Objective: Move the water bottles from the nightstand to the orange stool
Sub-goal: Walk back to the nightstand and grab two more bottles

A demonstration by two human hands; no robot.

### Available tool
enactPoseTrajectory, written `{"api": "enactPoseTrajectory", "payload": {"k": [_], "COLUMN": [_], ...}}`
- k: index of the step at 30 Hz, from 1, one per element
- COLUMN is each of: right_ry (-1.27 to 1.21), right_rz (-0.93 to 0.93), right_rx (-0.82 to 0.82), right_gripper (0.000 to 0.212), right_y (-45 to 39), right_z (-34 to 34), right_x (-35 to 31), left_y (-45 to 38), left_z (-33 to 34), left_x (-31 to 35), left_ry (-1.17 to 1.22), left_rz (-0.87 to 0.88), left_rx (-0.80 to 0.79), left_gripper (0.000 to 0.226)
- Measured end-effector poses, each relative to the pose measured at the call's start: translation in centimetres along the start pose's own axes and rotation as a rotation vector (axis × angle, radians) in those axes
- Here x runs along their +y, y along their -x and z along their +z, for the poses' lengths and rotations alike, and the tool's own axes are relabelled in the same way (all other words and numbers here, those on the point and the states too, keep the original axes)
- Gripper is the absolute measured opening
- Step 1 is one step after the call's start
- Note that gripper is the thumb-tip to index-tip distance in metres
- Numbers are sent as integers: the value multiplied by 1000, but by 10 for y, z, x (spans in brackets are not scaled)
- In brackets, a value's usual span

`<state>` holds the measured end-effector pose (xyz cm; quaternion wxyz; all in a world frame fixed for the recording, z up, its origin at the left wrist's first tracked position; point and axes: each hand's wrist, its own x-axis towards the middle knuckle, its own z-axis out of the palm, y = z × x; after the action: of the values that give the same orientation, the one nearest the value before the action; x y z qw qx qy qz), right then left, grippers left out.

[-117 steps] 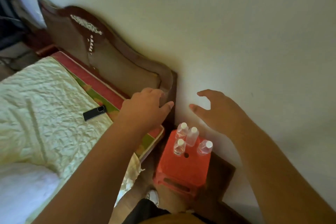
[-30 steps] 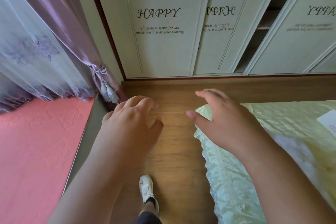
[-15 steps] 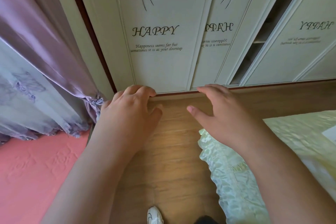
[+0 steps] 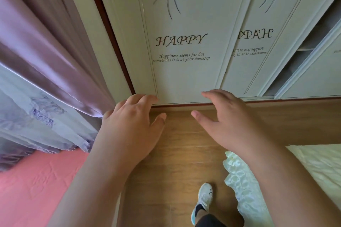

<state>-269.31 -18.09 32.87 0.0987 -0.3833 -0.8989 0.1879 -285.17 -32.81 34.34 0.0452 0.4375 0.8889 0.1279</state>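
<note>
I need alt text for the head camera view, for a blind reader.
Two empty hands, left hand and right hand, reach forward with relaxed fingers over a wooden floor, facing a white wardrobe door printed "HAPPY". No bottle or stool is visible.

I note left hand (image 4: 132,125) and right hand (image 4: 228,121) extended forward, palms down, fingers loosely spread, holding nothing, forearms bare.
</note>
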Motion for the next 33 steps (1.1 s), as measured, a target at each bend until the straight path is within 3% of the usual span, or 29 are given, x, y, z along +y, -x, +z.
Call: {"api": "enactPoseTrajectory", "payload": {"k": [8, 19, 27, 33], "right_ry": [2, 55, 63, 57], "right_rz": [-57, 58, 285, 523], "right_rx": [4, 31, 47, 155], "right_gripper": [65, 63, 66, 71], "right_y": [-117, -219, -280, -345], "right_z": [-40, -83, -93, -107], "right_x": [38, 125, 176, 187], "left_y": [-111, -243, -356, -461], "left_z": [-12, 23, 49, 46], "left_x": [53, 136, 177, 199], "left_ry": [-47, 28, 67, 151], "left_rz": [-24, 71, 326, 545], "left_rx": [48, 35, -23, -74], "left_gripper": [50, 47, 47, 45]}}
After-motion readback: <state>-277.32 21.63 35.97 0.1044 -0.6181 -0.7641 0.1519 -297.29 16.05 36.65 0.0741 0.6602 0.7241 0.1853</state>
